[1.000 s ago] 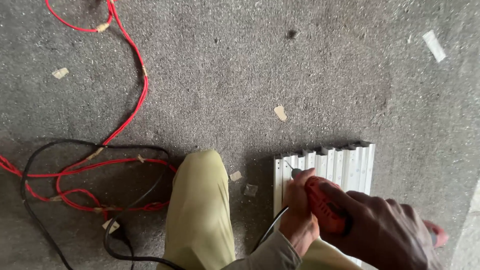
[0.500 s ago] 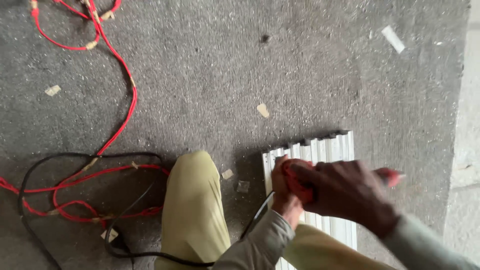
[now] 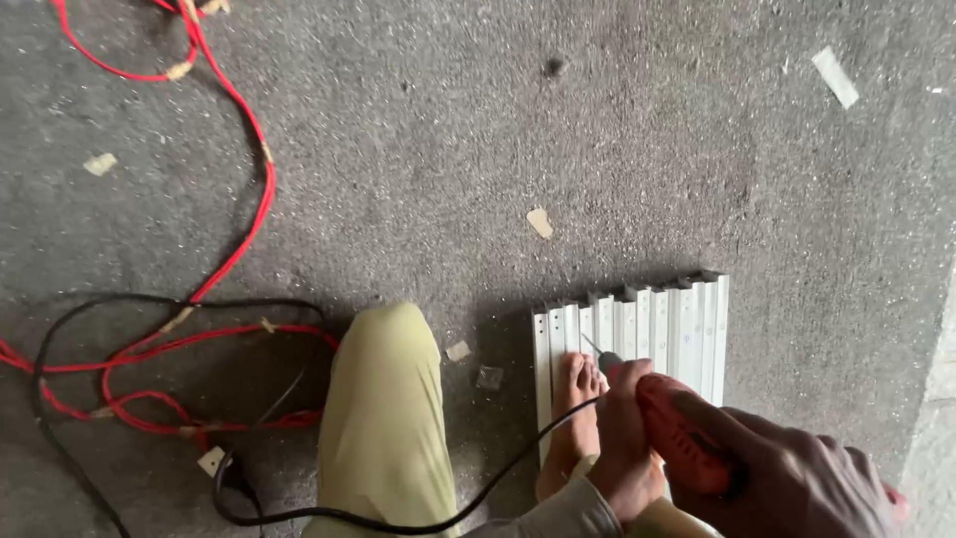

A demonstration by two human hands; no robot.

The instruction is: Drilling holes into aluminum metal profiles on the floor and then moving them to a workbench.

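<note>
Fingers (image 3: 637, 394) of the left hand (image 3: 625, 448) curl tight around the front of a red drill (image 3: 685, 438), close behind its chuck, while the right hand (image 3: 797, 478) wraps the drill's rear body from above, its fingers closed over the red casing. Both hands hold the drill near the lower right edge of the view. Its thin bit (image 3: 592, 346) slants down and to the left, with the tip meeting the top face of one of the white rails (image 3: 657, 324). These rails lie side by side on the grey floor (image 3: 558, 139), touching, their far ends stepped in a slight stagger. A bare foot (image 3: 575, 413) rests on the left rails, toes just beside the bit. A knee in pale green trousers (image 3: 383, 418) stands to the left of the rails. A black cord (image 3: 418, 513) runs from under the hands across that leg. Farther left, a red cable (image 3: 234, 110) loops over the floor, tangled with more black cord, and small scraps of tape (image 3: 539, 221) lie scattered around.
</note>
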